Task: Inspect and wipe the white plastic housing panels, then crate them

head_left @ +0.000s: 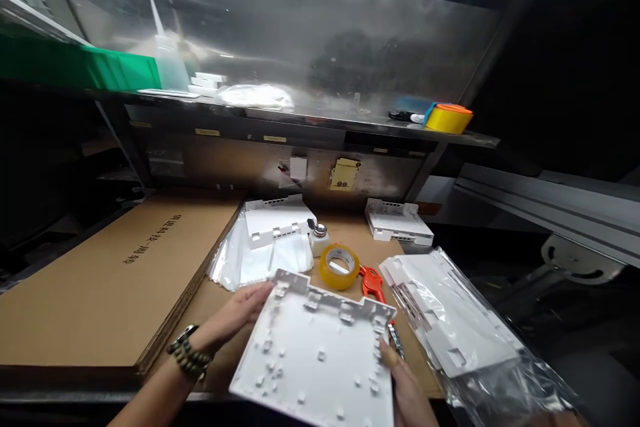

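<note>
A white plastic housing (320,353) with small posts and a raised, notched far edge is held at the front of the table, its inner side up. My left hand (240,310), with a watch and beaded bracelet at the wrist, grips its upper left edge. Around the right edge my right hand (406,383) is closed, the thumb on top. The fingers under the part are hidden. Just beyond lie a roll of yellowish tape (339,267) and a red-handled tool (372,282).
Stacked cardboard (115,267) lies left. Clear bags (255,257) lie under a white housing (277,219); another housing (400,220) sits back right. Bagged white parts (450,307) are at right. A metal shelf (320,119) crosses behind, carrying a bottle (171,63) and yellow roll (449,119).
</note>
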The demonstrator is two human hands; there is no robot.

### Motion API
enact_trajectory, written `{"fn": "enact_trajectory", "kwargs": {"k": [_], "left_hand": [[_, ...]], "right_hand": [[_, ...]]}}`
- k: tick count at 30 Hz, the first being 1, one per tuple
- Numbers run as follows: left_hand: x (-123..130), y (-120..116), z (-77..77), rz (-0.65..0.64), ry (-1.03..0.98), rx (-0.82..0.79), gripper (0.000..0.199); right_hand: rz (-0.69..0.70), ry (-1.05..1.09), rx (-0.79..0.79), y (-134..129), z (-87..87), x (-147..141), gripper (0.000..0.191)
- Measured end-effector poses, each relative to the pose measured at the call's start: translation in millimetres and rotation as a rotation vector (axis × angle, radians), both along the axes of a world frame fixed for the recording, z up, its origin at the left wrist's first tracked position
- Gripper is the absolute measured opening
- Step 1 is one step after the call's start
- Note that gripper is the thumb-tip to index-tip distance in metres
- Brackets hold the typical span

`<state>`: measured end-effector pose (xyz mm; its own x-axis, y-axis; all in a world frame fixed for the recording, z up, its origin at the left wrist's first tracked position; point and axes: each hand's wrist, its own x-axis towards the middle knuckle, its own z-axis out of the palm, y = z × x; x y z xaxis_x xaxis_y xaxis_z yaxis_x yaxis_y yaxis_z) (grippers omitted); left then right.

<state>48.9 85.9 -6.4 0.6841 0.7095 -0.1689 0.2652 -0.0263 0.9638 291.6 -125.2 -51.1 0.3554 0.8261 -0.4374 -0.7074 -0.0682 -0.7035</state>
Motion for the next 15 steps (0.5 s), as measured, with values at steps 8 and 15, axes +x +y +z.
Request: {"fn": "enact_trajectory", "kwargs": {"k": [8,15], "left_hand": [[29,59,-50.3,0.148,0.332,0.606,0.040],[25,88,-27.5,0.198,0.443,0.546,0.033]], "right_hand": [[-0.465,0.023,0.071,-26,29.3,40,0.076],[-0.524,0.024,0.054,-32,30.7,44,0.082]]}}
